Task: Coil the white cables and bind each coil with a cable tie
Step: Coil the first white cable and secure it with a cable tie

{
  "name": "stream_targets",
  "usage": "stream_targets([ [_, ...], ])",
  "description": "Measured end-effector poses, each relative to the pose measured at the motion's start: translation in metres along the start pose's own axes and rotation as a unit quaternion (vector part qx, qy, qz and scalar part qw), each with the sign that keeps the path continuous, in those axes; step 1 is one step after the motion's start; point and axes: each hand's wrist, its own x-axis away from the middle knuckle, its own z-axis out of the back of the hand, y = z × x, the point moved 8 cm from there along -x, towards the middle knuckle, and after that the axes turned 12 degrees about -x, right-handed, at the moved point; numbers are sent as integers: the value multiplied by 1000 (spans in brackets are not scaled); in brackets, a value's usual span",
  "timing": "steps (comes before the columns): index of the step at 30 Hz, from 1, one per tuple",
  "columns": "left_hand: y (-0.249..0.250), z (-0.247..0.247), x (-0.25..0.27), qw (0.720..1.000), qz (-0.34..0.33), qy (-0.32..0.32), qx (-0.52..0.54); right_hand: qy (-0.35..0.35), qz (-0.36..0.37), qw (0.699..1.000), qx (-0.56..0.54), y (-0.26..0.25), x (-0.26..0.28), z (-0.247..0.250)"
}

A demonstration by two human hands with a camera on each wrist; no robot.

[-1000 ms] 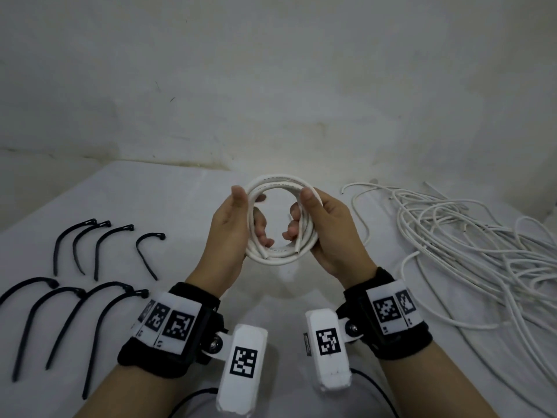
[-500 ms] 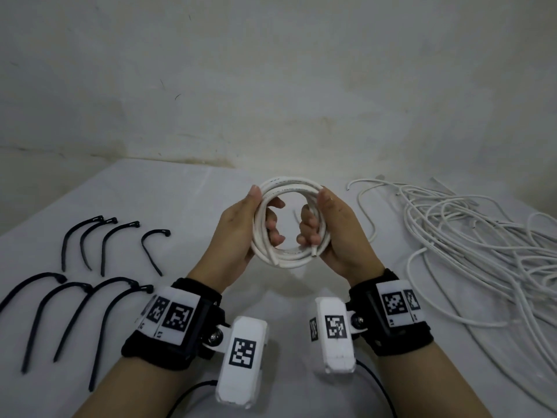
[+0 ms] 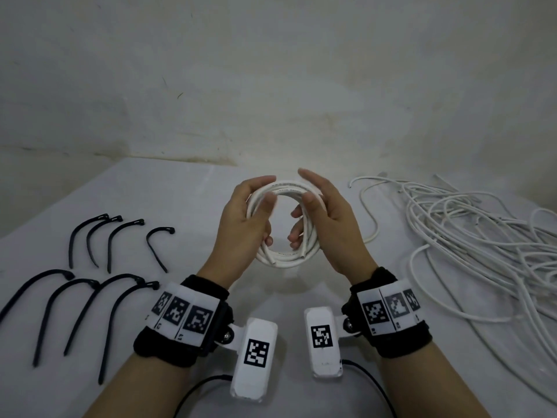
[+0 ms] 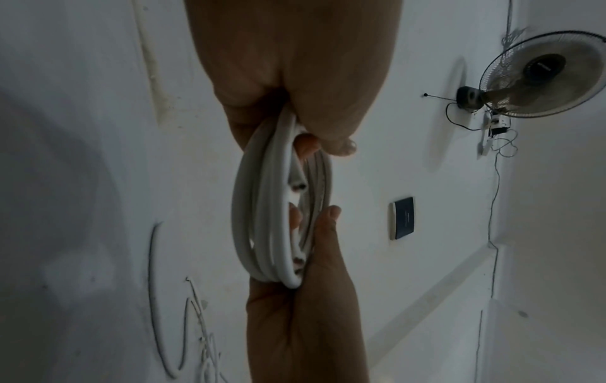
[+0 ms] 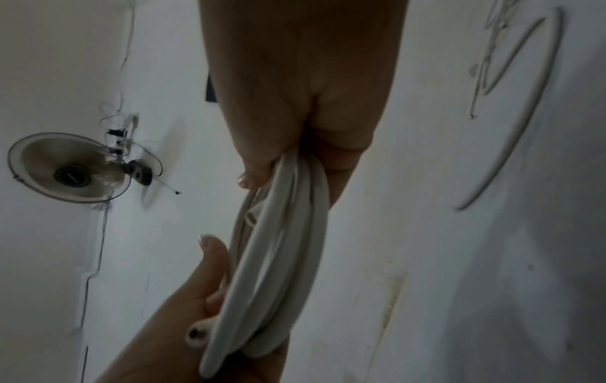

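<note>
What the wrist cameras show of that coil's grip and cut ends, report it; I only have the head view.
Observer: Left wrist view: the coil is edge-on, pinched between thumb and fingers of the left hand.
Operator: Now the right wrist view.
Observer: There the right hand grips the coil's other side, and one cut end pokes out beside the left palm.
Operator: Report what's behind the hands.
Observer: A wall fan, which the head view misses.

Dim, flat light throughout; soft shadow lies under the hands (image 3: 241,224). Fingertips blur; both wrist views are murky, edges bent.
</note>
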Motion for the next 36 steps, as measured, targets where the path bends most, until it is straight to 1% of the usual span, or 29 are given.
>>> stream_targets([
  [3,1,4,-1,1000,-9,14,-20,-31,26,999,36,-7,2,-7],
  [5,-1,7,-1,999,-6,29,-23,-41,28,998,50,-6,3,-9],
  [9,-2,7,-1,999,-4,32,-32,-14,11,998,67,-1,2,-5],
  [12,-1,6,0,999,-16,28,-41,-2,27,992,122,-1,1,-1],
  [14,-1,6,-1,998,-20,28,-43,-1,35,990,137,-1,1,-1],
  [16,-3,5,-1,999,-19,22,-35,5,41,990,137,-3,0,0],
  [19,-2,-2,-1,1000,-11,-20,-18,6,47,989,142,-5,0,3],
  [21,-2,-5,0,999,3,-35,-17,2,49,989,139,-6,0,2],
  [22,-3,-5,0,999,13,-32,-13,1,48,990,133,-6,0,2],
  [25,-10,-4,-1,996,64,-20,55,-7,45,994,104,-8,1,-2],
  [27,-12,-6,0,991,84,-19,100,-11,49,996,78,-10,2,-3],
  [31,-9,-10,1,987,83,-28,132,2,52,998,33,-12,2,-1],
  [34,-10,-7,0,990,80,-27,111,4,52,998,23,-10,2,-3],
  [36,-7,-4,-1,995,58,-29,75,2,53,999,13,-8,2,-4],
])
